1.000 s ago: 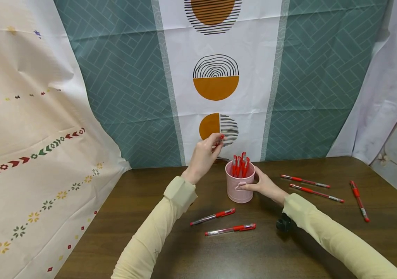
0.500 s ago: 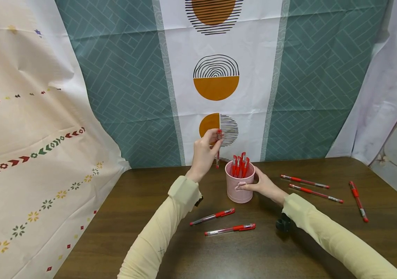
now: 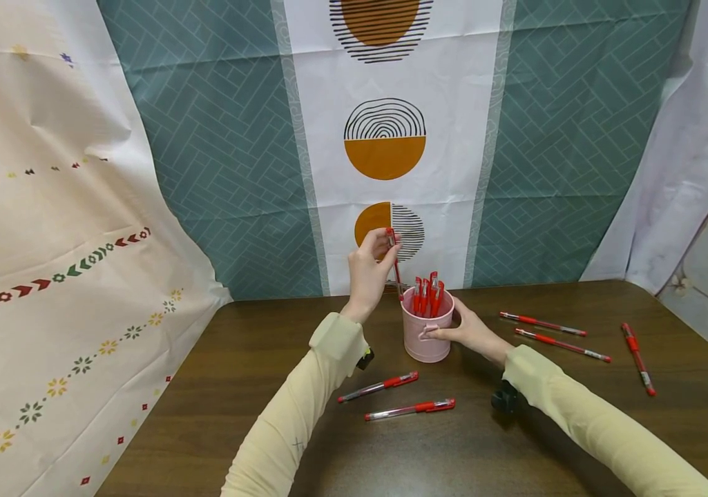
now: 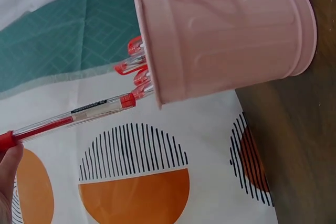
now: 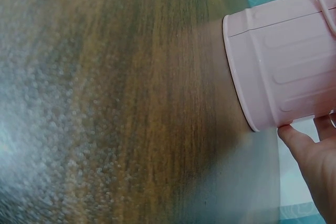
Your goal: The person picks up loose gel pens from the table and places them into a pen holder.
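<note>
My left hand (image 3: pixel 366 270) pinches a red gel pen (image 3: pixel 397 275) by its capped end, over the near-left rim of a pink metal bucket (image 3: pixel 427 341). The pen tilts slightly, its lower end right at the rim; in the left wrist view the clear barrel (image 4: pixel 97 110) points at the bucket's mouth. Several red pens (image 3: pixel 425 298) stand upright inside, caps up. On the bucket's right side my right hand (image 3: pixel 476 334) grips it, thumb in front near the small handle; the right wrist view shows fingers (image 5: pixel 296 142) against the bucket wall (image 5: pixel 294 61).
Two red pens lie in front of the bucket, one nearer it (image 3: pixel 378 386) and one closer to me (image 3: pixel 410 409). To the right are two more, a far one (image 3: pixel 542 323) and a near one (image 3: pixel 562 345), plus one pen (image 3: pixel 638 359) at the far right. Patterned cloth (image 3: pixel 242 152) hangs behind the brown table (image 3: pixel 254 386).
My left hand has turned the pen from hidden in its fingers to hanging down, then shifted its lower end right to the bucket rim. The right hand and the bucket have stayed put.
</note>
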